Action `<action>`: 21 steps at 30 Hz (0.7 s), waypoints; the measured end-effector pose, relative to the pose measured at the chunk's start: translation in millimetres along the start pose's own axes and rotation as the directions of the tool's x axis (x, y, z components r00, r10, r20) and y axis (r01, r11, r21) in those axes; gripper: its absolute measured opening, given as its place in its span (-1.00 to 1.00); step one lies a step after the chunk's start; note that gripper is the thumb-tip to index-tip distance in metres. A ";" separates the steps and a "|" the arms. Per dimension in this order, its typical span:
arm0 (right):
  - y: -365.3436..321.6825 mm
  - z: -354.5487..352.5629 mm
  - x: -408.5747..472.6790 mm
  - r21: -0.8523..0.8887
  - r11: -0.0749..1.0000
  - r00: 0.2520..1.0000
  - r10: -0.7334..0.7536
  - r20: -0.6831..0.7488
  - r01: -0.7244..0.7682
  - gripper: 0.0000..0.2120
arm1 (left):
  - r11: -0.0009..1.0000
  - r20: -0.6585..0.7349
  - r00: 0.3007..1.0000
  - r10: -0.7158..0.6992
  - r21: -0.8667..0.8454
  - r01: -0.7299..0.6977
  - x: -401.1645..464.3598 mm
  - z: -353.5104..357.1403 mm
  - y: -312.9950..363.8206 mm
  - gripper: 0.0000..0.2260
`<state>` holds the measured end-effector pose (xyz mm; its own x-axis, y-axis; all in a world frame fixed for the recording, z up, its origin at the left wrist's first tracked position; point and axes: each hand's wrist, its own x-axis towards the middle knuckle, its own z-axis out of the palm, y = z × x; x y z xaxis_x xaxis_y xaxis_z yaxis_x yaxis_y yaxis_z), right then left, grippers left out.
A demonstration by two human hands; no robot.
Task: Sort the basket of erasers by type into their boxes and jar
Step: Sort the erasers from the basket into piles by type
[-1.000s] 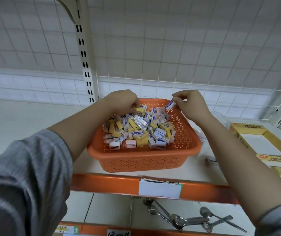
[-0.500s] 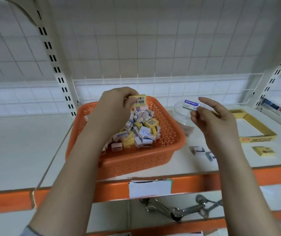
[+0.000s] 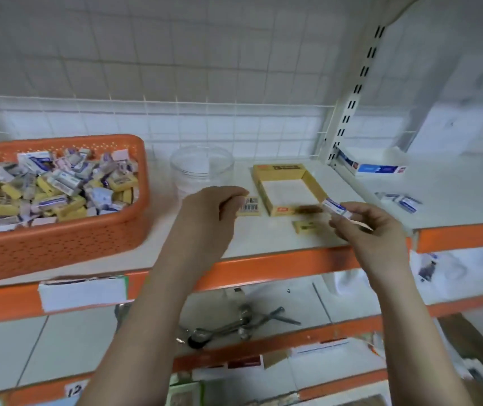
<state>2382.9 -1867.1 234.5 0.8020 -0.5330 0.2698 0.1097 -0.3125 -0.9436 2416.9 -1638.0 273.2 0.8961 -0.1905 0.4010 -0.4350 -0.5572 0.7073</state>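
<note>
**2 erasers in hand, and room to misfile either**

Head view: the main risk, as I judge it, is a mix-up. Each hand carries a different type, and the yellow box (image 3: 288, 187), the clear jar (image 3: 202, 168) and the blue-and-white box (image 3: 376, 168) stand close together along the shelf (image 3: 263, 241). A quick drop could land an eraser in the wrong container. The 2nd risk is a slip: both grips are light fingertip pinches out over the shelf's front edge, so a loosened eraser could fall to the lower shelf among the metal tools (image 3: 234, 323). The frame is blurred, so labels are hard to read.

The left hand (image 3: 205, 218) reaches in from 6 o'clock, fingers curled, pinching a yellow eraser (image 3: 250, 206) with a barcode; it sits at 9 o'clock of the yellow box, just beside it. The right hand (image 3: 369, 230) comes up from 5 o'clock, thumb and fingers narrowly pinching a white-and-blue eraser (image 3: 335, 207) at the yellow box's 4 o'clock corner.

The orange basket (image 3: 58, 244), at 9 o'clock of the jar, holds a heap of unsorted erasers. 1 loose yellow eraser (image 3: 304, 227) lies on the shelf at 6 o'clock of the yellow box.
</note>
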 end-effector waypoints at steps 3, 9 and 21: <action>21.3 -43.8 26.3 -0.283 0.959 0.995 -0.049 -0.083 0.024 -0.88 | 1.000 0.023 1.000 -0.021 -0.013 0.021 -2.4 33.5 17.4 -0.78; 52.7 -110.8 94.2 -0.555 0.823 0.979 0.005 -0.205 -0.120 -0.83 | 0.998 0.073 0.996 -0.060 -0.014 0.061 -1.5 71.7 38.8 -0.77; 66.1 -106.1 105.1 -0.630 0.776 0.974 -0.121 -0.194 -0.029 -0.82 | 0.983 0.108 0.982 -0.153 -0.086 0.163 7.3 77.5 23.5 -0.82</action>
<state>2412.2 -2027.1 220.9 0.6535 -0.6339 0.4137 -0.3081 -0.7220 -0.6195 2420.1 -1715.1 247.6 0.9564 -0.1889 0.2228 -0.2894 -0.5094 0.8104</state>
